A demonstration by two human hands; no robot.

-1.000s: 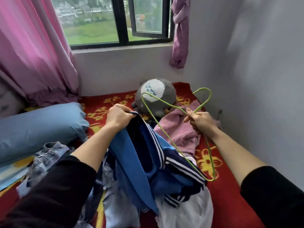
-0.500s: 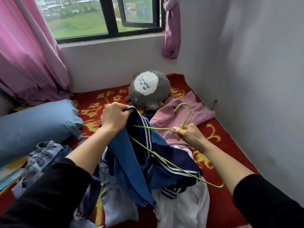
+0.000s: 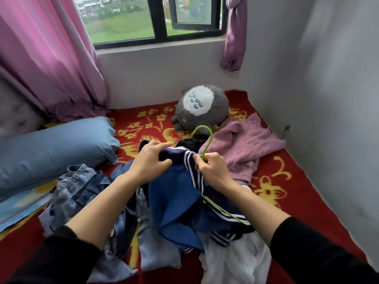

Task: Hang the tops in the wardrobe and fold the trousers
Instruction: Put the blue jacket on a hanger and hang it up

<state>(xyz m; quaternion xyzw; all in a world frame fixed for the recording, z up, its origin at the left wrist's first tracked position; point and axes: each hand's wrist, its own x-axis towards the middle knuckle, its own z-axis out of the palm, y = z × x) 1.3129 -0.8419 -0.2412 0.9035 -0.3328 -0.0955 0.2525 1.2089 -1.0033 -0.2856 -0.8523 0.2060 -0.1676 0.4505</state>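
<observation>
1. Head view: left hand (image 3: 150, 158) clutches the top (image 3: 176, 193) over the pile (image 3: 82, 187); right hand (image 3: 212, 171) grasps the hanger (image 3: 211, 136) at its neck.
2. The hanger's arm could snag in the fabric, or slip out.

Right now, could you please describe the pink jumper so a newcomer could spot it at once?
On the red flowered bedspread, find the far corner by the right wall, where a grey plush toy sits. The pink jumper lies crumpled just right of that toy. It is the only pink knitted garment; the top beside it is navy with white stripes.
</observation>
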